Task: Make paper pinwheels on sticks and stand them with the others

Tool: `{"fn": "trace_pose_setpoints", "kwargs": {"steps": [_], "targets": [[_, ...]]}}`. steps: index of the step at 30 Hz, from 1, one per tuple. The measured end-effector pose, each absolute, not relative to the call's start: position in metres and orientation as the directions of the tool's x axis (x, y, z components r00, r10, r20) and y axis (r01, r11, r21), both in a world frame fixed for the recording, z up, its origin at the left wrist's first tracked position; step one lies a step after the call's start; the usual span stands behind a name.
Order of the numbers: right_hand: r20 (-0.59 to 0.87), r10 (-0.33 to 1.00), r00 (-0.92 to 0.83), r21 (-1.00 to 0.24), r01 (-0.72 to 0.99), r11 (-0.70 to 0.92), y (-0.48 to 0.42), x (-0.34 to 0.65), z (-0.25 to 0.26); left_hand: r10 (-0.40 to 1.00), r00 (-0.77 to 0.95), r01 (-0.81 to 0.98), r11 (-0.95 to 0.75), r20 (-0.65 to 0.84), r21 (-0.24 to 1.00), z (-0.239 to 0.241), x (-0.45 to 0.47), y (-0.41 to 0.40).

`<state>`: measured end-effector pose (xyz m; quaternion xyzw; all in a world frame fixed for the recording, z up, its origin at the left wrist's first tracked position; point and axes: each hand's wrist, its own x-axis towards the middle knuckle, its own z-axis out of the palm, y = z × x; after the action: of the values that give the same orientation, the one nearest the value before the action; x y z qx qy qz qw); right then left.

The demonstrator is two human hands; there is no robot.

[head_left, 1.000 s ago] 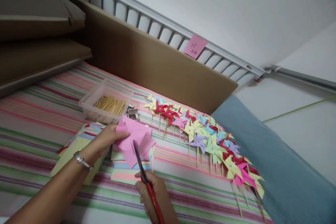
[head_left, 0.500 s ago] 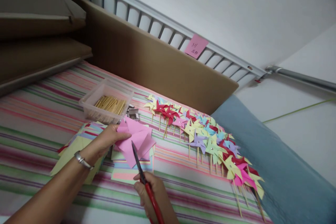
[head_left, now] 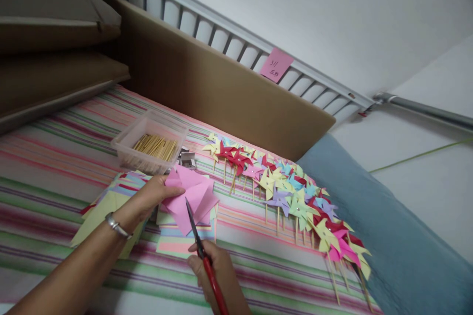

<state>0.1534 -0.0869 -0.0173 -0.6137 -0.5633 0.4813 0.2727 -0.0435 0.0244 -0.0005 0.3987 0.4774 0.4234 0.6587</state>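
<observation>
My left hand (head_left: 150,198) pinches the left corner of a folded pink paper square (head_left: 194,198) and holds it just above a stack of coloured paper sheets (head_left: 111,202). My right hand (head_left: 218,273) grips red-handled scissors (head_left: 203,256), whose closed blades point up at the pink paper's lower edge. Both hands work over a striped cloth (head_left: 55,167).
A clear plastic box of wooden sticks (head_left: 153,147) stands behind the paper, with a small metal object (head_left: 187,160) beside it. A long row of finished paper pinwheels (head_left: 291,194) on sticks runs to the right. A blue cushion (head_left: 388,226) lies at the right, a cardboard sheet (head_left: 221,93) behind.
The scissors and my right hand have shifted slightly left and up toward the pink paper. My left hand keeps its hold.
</observation>
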Motion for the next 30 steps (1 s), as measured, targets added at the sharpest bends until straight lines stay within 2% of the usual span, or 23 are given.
{"fn": "trace_pose_setpoints", "kwargs": {"steps": [7, 18, 30], "targets": [[-0.259, 0.959, -0.113, -0.863, 0.474, -0.177, -0.086, 0.154, -0.015, 0.940, 0.186, -0.175, 0.319, -0.287, 0.931, 0.001, -0.044, 0.024], [-0.322, 0.945, -0.062, -0.867, 0.420, -0.268, -0.084, 0.149, -0.022, 0.940, 0.193, -0.195, 0.317, -0.281, 0.928, -0.007, -0.043, 0.027], [-0.345, 0.935, -0.086, -0.874, 0.392, -0.286, -0.085, 0.148, -0.016, 0.948, 0.193, -0.216, 0.294, -0.254, 0.931, -0.005, -0.044, 0.026]]}}
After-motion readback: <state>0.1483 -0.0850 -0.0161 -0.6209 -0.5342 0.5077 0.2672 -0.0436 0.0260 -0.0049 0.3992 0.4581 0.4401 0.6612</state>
